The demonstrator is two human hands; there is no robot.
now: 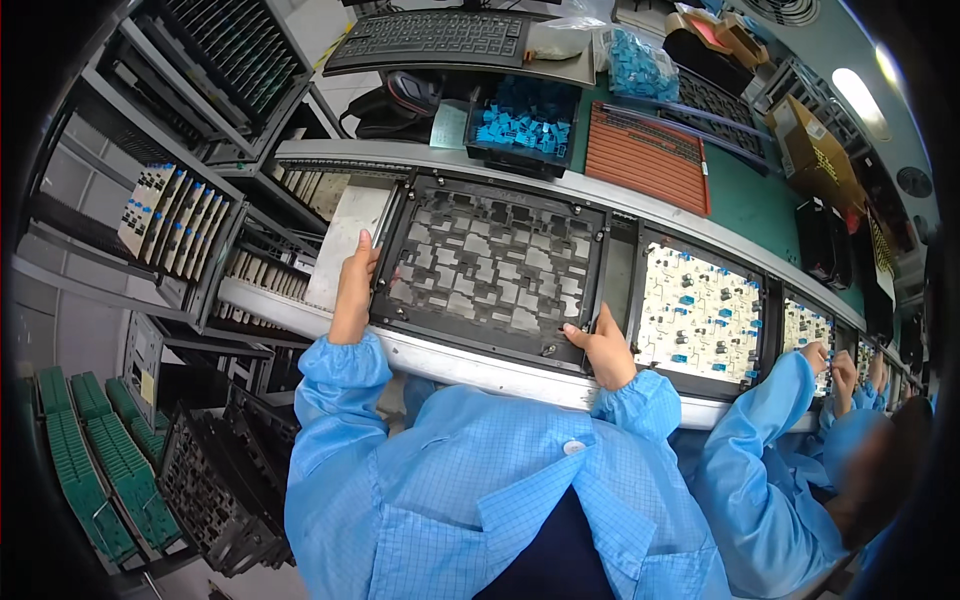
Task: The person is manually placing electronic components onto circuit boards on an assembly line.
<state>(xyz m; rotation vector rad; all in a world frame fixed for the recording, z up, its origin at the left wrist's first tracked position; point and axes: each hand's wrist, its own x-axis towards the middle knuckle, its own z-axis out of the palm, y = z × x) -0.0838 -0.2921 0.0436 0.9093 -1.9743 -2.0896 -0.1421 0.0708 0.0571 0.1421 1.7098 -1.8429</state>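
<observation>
A black carrier frame (490,264) with a grid of grey cut-out pockets lies on the conveyor rails in front of me, with no circuit board in it. My left hand (354,288) grips its left edge, thumb up along the side. At the lower right corner my right hand (603,347) holds the frame, its thumb laid over the near rim. The undersides of both hands' fingers are hidden behind the frame. Right of it, a cream circuit board (700,315) with blue and dark components sits in another carrier.
Beyond the rail stand a black bin of blue parts (522,130), an orange-brown ribbed tray (647,160) and a keyboard (430,38). Racks with upright boards (175,220) rise at left, above green trays (100,465). At right, a co-worker's hands (830,365) work over another board.
</observation>
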